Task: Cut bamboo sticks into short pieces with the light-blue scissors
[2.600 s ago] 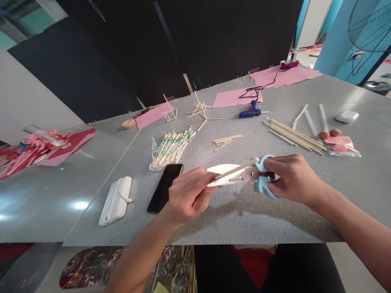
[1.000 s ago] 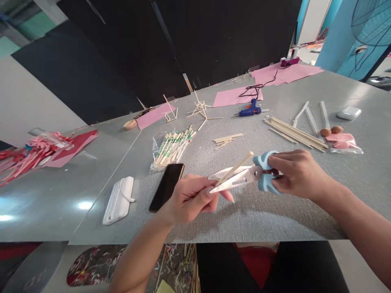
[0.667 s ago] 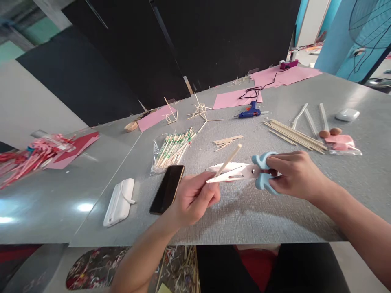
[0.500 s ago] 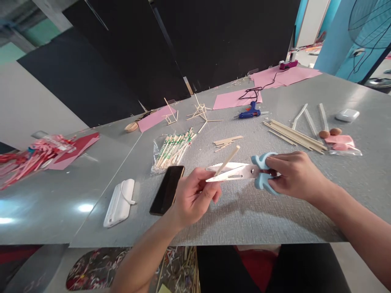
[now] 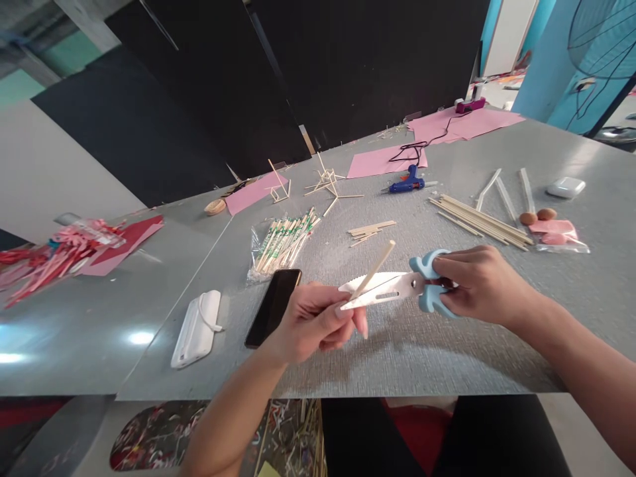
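My right hand (image 5: 477,281) grips the light-blue handles of a pair of scissors (image 5: 392,286), whose blades point left. Between the blades stands a thin wooden stick (image 5: 376,266), slanting up to the right. Its lower end goes down to my left hand (image 5: 318,321), which is closed with the thumb and fingers around it, right by the scissor tips. The fingers and blades partly hide that lower end. Beyond the blades, a few short cut sticks (image 5: 371,230) lie on the grey table (image 5: 397,371).
A phone (image 5: 273,305) and a white power bank (image 5: 197,329) lie left of my hands. Behind are a bag of wrapped chopsticks (image 5: 284,242), stick frames (image 5: 325,182) and a blue glue gun (image 5: 407,182). Long sticks (image 5: 481,218) and a white case (image 5: 565,188) are at right.
My left hand has turned and its fingers have shifted slightly lower around the stick. The stick and scissor tips have moved slightly right and down; the blades remain around the stick.
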Demonstrator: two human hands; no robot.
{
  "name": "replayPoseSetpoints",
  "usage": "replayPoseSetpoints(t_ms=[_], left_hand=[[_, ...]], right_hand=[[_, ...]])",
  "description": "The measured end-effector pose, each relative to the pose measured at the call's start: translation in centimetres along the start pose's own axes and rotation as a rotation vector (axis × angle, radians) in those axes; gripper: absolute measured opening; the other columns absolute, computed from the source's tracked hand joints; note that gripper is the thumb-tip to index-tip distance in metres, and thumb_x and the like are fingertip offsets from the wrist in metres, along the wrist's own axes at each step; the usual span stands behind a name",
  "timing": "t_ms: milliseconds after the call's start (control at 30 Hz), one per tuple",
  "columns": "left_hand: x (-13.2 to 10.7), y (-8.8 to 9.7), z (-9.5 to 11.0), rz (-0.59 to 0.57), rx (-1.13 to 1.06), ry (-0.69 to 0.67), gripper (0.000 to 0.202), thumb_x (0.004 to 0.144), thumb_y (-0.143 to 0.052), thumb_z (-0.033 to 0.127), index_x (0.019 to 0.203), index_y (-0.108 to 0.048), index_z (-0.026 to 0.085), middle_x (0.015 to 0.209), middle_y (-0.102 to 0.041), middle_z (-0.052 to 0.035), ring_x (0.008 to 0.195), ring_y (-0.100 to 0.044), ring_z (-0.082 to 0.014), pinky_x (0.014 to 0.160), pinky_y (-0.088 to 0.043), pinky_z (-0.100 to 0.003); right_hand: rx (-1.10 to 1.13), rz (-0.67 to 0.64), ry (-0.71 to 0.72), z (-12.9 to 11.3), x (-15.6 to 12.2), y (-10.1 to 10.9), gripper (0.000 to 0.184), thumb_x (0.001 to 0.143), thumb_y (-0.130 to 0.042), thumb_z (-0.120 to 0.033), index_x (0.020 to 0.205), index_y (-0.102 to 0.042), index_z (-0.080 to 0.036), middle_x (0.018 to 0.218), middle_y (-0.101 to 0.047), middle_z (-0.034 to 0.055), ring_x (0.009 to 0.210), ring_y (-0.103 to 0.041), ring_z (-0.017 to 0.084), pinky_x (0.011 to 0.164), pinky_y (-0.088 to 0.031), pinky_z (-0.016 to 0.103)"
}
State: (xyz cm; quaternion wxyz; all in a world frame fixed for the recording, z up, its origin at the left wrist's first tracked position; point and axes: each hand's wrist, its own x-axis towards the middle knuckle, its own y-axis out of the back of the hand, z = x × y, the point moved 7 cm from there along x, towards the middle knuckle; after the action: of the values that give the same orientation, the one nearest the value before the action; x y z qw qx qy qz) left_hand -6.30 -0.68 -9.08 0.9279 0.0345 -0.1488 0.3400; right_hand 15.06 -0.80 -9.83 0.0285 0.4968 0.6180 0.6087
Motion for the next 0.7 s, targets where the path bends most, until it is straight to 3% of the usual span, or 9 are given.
replayPoseSetpoints(t_ms=[133,333,500,600,700], left_hand=[[0.1,-2.0,-1.1,-0.230,-0.472,0.106,0.040,0.111,-0.056,0.043,0.078,-0.062,0.022,0.037,-0.024,0.0119,0.023,-0.017,-0.0058,0.024,-0.020,-0.017],[0.4,-0.6,-2.2,-0.066,-0.540,0.117,0.039,0.110,-0.055,0.052,0.081,-0.059,0.025,0.037,-0.021,0.0133,0.023,-0.008,-0.0070,0.022,-0.018,-0.016],[0.3,1.2,-1.3,0.037,-0.525,0.001,0.036,0.112,-0.049,0.050,0.087,-0.059,0.026,0.044,-0.024,0.0109,0.031,-0.008,-0.0085,0.025,-0.019,-0.016],[0.5,1.3,-1.2,0.056,-0.504,0.013,0.035,0.110,-0.053,0.049,0.085,-0.056,0.026,0.045,-0.026,0.0104,0.033,-0.011,-0.0093,0.026,-0.020,-0.016],[0.8,1.0,-0.9,0.045,-0.502,-0.001,0.034,0.111,-0.051,0.048,0.084,-0.054,0.026,0.043,-0.026,0.0105,0.033,-0.012,-0.0099,0.026,-0.021,-0.015]], right_hand=[[0.020,0.041,0.068,-0.4,0.0,0.3,0.026,0.095,-0.055,-0.018,0.072,-0.045,-0.025,0.058,-0.046,-0.0052,0.050,-0.039,0.011,0.052,-0.027,0.030],[0.056,0.010,-0.075,1.0,0.2,-0.1,0.045,0.103,-0.060,-0.040,0.066,-0.039,-0.025,0.054,-0.039,-0.0052,0.047,-0.030,0.011,0.049,-0.027,0.031],[0.096,0.122,-0.407,4.1,-0.4,0.2,0.058,0.101,-0.062,-0.064,0.062,-0.050,-0.023,0.054,-0.035,-0.0042,0.052,-0.029,0.012,0.048,-0.029,0.029],[-0.017,0.028,-0.502,5.1,-0.6,-0.6,0.056,0.099,-0.064,-0.060,0.060,-0.052,-0.023,0.050,-0.038,-0.0035,0.050,-0.027,0.012,0.048,-0.027,0.030],[-0.211,-0.211,-0.487,4.9,-0.6,-2.6,0.039,0.091,-0.068,-0.042,0.061,-0.053,-0.024,0.051,-0.049,-0.0001,0.048,-0.030,0.014,0.050,-0.023,0.032]])
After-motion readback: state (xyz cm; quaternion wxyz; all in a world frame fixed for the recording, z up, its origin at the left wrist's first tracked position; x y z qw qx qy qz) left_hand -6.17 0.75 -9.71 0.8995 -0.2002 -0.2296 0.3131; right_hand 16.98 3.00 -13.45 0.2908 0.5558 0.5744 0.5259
